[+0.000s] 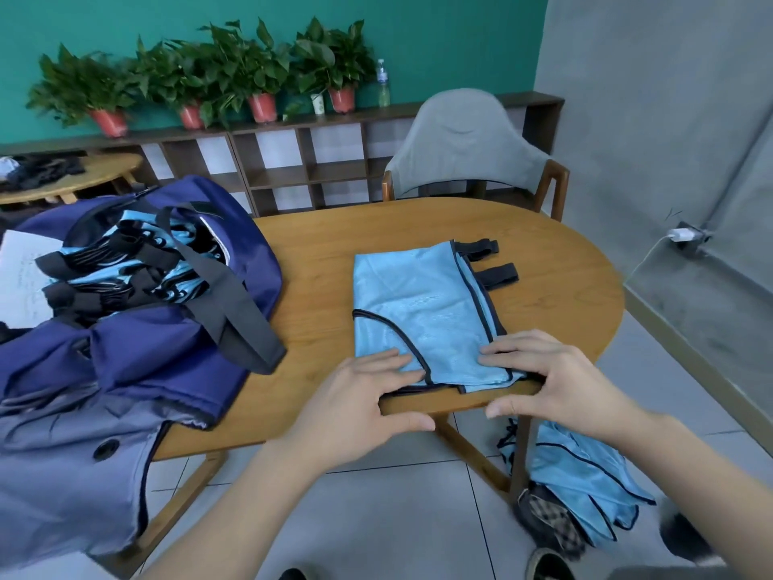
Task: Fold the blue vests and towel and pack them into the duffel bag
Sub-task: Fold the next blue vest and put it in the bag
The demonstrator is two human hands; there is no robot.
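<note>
A light blue vest [422,311] with black trim lies partly folded on an oval wooden surface [318,253], its near edge at the surface's front rim and two black straps [489,261] sticking out at the far right. Both hands hold that near edge. The left hand [368,395] has its fingers flat on top of the fabric and its thumb below the rim; the right hand [539,378] does the same, pinching the hem between fingers and thumb. To the left sits an open navy duffel bag [200,328], already holding several folded blue vests [125,261]. More unfolded blue vests [585,479] hang below the surface at the right, near the floor.

Likely risk: the slick fabric could slide off the front rim as the hem is lifted, undoing the fold. The loose straps could also splay out and spoil the fold.
</note>
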